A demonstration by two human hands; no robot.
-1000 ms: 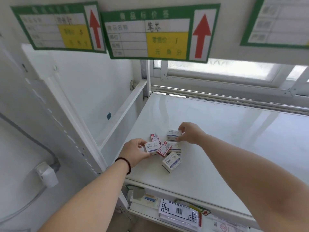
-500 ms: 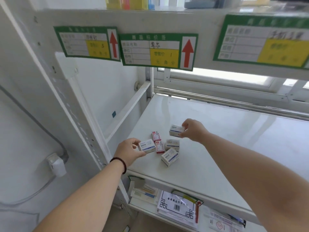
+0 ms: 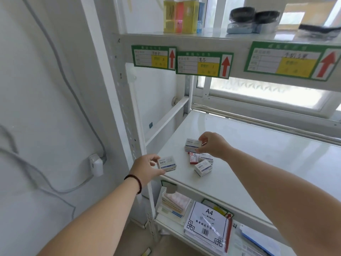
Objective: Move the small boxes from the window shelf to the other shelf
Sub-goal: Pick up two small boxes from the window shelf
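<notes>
My left hand (image 3: 145,168) grips a small white and blue box (image 3: 167,163), held just above the front left corner of the white window shelf (image 3: 258,159). My right hand (image 3: 214,145) pinches a second white and blue box (image 3: 192,145), lifted a little over the shelf. Under it lie a red and white box (image 3: 193,158) and two more white boxes, one (image 3: 206,157) partly behind the other (image 3: 203,168). All sit near the shelf's left front.
Green price labels with red arrows (image 3: 203,64) hang on the upper shelf edge; coloured boxes (image 3: 181,16) and dark items stand above. The lower shelf holds an A4 paper pack (image 3: 208,225) and notebooks. A white upright post (image 3: 127,108) and a wall cable are left.
Both hands have lifted their boxes off the pile and drawn back; the left box has come out toward the shelf's front left corner. My view has pulled back and tilted up.
</notes>
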